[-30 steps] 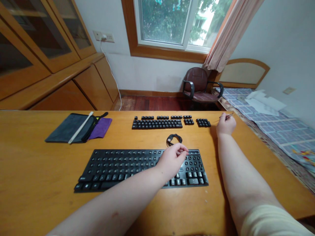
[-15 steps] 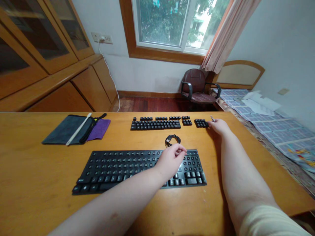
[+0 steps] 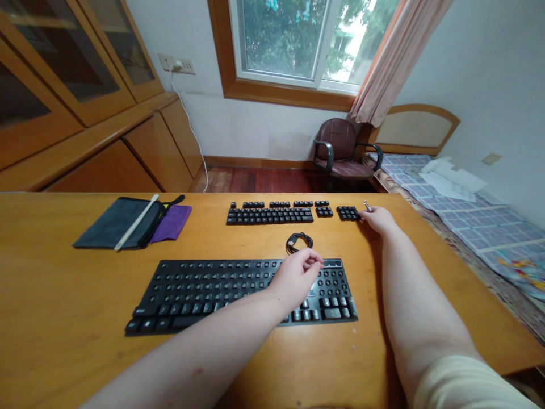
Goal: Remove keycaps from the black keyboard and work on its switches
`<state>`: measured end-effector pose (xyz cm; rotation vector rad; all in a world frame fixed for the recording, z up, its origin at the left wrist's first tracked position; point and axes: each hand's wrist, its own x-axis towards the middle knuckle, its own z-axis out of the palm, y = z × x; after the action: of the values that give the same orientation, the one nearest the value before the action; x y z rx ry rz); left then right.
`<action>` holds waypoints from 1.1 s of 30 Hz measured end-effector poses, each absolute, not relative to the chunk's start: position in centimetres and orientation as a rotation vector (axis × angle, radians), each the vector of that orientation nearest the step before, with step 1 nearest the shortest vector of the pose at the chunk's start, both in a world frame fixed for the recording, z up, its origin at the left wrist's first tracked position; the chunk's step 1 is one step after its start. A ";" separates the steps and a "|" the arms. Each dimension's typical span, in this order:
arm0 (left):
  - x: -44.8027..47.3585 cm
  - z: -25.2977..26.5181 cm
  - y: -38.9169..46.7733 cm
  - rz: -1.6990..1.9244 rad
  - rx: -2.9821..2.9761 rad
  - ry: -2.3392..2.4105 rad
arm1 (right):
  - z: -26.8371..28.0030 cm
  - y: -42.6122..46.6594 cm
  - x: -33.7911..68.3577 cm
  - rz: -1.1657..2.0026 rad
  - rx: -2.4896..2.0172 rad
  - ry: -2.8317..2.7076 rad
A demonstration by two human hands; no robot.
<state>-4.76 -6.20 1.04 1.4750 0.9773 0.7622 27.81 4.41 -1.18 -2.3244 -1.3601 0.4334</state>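
Observation:
A black keyboard lies across the near part of the table, its upper rows bare of keycaps and its lower rows still capped. My left hand is over its right part, fingers curled together; whether anything is pinched in them is hidden. My right hand reaches to the far right and grips a slim metal tool whose tip sticks up past the fingers. Its fingertips are at the edge of a block of loose black number-pad keycaps. More loose keycaps lie in rows to the left of that block.
A coiled black USB cable lies behind the keyboard. At the left are a dark grey pouch, a white stick on it, and a purple cloth. Beyond the wooden table stand an armchair and a bed.

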 end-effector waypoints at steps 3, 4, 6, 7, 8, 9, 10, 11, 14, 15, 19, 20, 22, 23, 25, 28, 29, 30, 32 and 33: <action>-4.7 1.1 -6.2 0.758 1.474 0.981 | -1.2 4.4 27.8 0.437 -2.321 -1.353; -4.8 1.1 -6.2 0.763 1.477 0.977 | -1.1 4.4 27.8 0.429 -2.322 -1.350; -4.8 1.1 -6.2 0.776 1.482 0.966 | -1.1 4.3 27.9 0.411 -2.311 -1.346; -4.8 1.1 -6.2 0.779 1.484 0.961 | -1.1 4.2 28.0 0.413 -2.293 -1.347; -4.8 1.0 -6.2 0.780 1.486 0.960 | -1.0 4.2 28.1 0.428 -2.267 -1.353; -4.8 1.0 -6.2 0.779 1.488 0.960 | -1.0 4.1 28.2 0.452 -2.238 -1.368; -4.8 1.0 -6.2 0.778 1.488 0.963 | -1.0 4.0 28.3 0.481 -2.210 -1.391; -4.8 0.9 -6.2 0.777 1.489 0.965 | -1.0 3.9 28.4 0.509 -2.188 -1.424; -4.7 0.8 -6.1 0.778 1.495 0.964 | -0.9 3.8 28.7 0.557 -2.170 -1.533; -4.7 0.7 -6.1 0.777 1.499 0.965 | -0.9 3.8 28.8 0.565 -2.173 -1.555; -4.8 0.7 -6.1 0.769 1.505 0.971 | -1.2 4.0 28.8 0.563 -2.157 -1.581; -4.8 0.7 -6.1 0.770 1.506 0.970 | -1.3 4.0 28.8 0.563 -2.139 -1.584; -4.8 0.8 -6.1 0.774 1.507 0.965 | -1.4 4.0 28.7 0.569 -2.098 -1.583; -4.8 0.9 -6.1 0.774 1.507 0.965 | -1.4 4.0 28.7 0.577 -2.080 -1.579; -4.8 1.0 -6.1 0.772 1.506 0.967 | -1.5 3.9 28.6 0.591 -2.051 -1.570; -4.8 1.0 -6.2 0.766 1.503 0.970 | -1.5 3.9 28.5 0.598 -2.036 -1.565; -4.8 1.0 -6.2 0.767 1.502 0.968 | -1.5 3.8 28.5 0.590 -2.042 -1.565; -4.8 0.9 -6.2 0.769 1.503 0.964 | -1.5 3.9 28.5 0.578 -2.053 -1.565; -4.8 0.8 -6.2 0.772 1.508 0.958 | -1.5 3.9 28.6 0.559 -2.078 -1.569; -4.8 0.7 -6.2 0.774 1.510 0.958 | -1.5 3.9 28.6 0.555 -2.088 -1.572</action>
<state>-4.85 -6.18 0.70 1.5104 0.9579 0.7739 28.65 3.93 -1.54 -2.0879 -1.5719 0.5547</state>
